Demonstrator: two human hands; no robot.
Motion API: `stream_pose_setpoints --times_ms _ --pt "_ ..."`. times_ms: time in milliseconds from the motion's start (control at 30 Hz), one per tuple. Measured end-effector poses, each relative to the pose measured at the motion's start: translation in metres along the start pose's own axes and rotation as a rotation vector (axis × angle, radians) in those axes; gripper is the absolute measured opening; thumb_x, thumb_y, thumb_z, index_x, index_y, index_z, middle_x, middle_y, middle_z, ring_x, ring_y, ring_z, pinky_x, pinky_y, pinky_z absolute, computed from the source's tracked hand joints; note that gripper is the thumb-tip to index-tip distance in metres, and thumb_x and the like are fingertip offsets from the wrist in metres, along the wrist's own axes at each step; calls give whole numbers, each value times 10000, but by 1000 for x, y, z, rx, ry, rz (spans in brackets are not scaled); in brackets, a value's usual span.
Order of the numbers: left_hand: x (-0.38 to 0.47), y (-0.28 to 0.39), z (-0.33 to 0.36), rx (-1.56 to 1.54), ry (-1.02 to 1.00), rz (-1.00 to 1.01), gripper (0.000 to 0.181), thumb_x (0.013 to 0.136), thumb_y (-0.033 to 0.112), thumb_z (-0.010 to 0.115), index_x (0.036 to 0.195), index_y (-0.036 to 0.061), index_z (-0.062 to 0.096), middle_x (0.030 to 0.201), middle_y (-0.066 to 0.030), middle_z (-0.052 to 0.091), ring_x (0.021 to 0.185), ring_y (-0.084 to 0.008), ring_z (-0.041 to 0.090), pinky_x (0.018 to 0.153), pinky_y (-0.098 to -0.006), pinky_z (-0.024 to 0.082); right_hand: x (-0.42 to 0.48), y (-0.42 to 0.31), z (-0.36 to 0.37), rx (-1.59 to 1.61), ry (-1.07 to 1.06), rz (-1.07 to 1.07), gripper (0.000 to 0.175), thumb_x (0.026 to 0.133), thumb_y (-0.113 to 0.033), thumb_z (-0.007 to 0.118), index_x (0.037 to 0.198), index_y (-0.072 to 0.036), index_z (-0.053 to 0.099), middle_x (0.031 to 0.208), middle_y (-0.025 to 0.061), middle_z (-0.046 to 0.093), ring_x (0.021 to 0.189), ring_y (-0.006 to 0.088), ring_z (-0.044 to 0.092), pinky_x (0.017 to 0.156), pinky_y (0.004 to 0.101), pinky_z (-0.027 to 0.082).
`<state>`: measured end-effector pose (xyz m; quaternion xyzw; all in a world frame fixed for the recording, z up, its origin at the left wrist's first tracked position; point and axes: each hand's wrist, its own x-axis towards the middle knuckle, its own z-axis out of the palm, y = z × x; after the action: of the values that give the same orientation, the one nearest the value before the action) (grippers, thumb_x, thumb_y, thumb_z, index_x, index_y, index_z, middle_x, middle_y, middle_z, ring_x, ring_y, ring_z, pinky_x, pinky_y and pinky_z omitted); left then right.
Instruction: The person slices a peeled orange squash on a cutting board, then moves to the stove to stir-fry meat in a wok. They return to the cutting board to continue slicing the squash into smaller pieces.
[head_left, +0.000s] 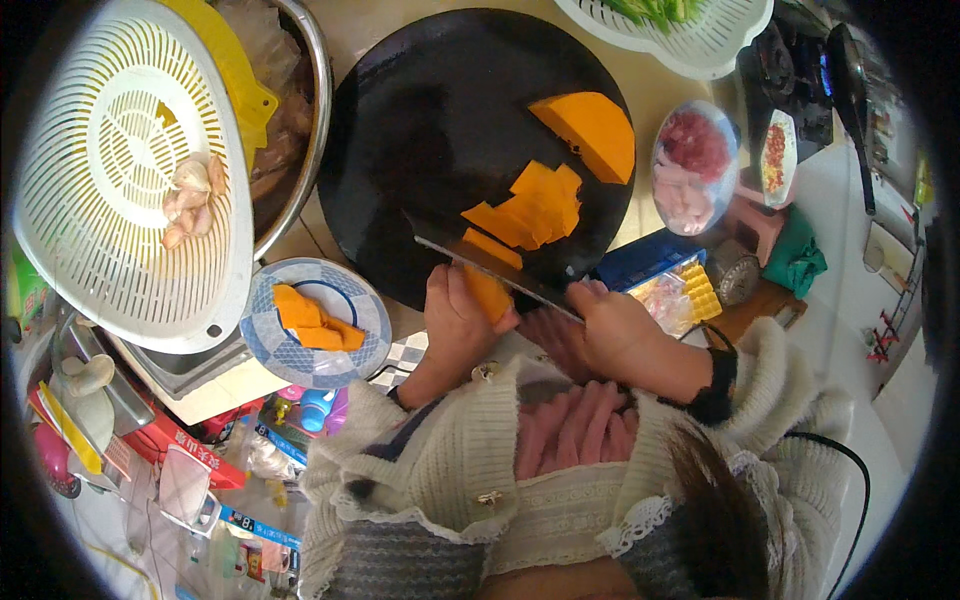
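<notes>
My right hand (611, 322) grips a kitchen knife (495, 270), its broad blade slanting up and left across a piece of pumpkin (487, 294). My left hand (459, 322) holds that piece near the close edge of a round black cutting board (442, 120). A strip of pumpkin (493, 249) lies just beyond the blade. Farther off are flat overlapping pumpkin slices (536, 206) and a large pumpkin wedge (592, 135). On a blue-and-white checked plate (262, 349), left of my hands, rest more pumpkin slices (311, 322).
A white colander (60, 217) with garlic cloves overhangs a metal basin (319, 97) at left. To the right stand a plate of raw meat (694, 165), a dish of chopped red and pale bits (778, 157) and a blue box (645, 259). Another basket (697, 56) holds greens.
</notes>
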<state>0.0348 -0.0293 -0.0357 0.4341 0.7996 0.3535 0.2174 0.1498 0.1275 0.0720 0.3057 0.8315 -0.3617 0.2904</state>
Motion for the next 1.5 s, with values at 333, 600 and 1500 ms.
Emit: stream_pose_setpoints --times_ms 333,600,1500 --pt "-9 -6 7 39 14 -49 897 533 296 817 1222 -63 371 1108 -245 452 1005 -406 462 860 -431 422 40 1 7 42 24 32 166 815 -142 543 899 1 559 700 244 599 677 445 587 631 491 486" --pt "-14 -3 6 28 104 -21 866 612 295 787 1253 -52 319 1149 -253 409 1047 -402 415 887 -467 389 -14 1 -7 14 24 15 203 780 -170 576 875 -11 495 690 232 598 665 434 602 595 508 494" --pt "3 12 -35 -364 17 -439 366 837 141 634 1136 -24 502 992 -117 451 732 -190 547 658 -272 474 -36 -9 -33 29 93 -20 232 798 -125 567 966 18 495 751 252 600 654 430 589 581 497 482"
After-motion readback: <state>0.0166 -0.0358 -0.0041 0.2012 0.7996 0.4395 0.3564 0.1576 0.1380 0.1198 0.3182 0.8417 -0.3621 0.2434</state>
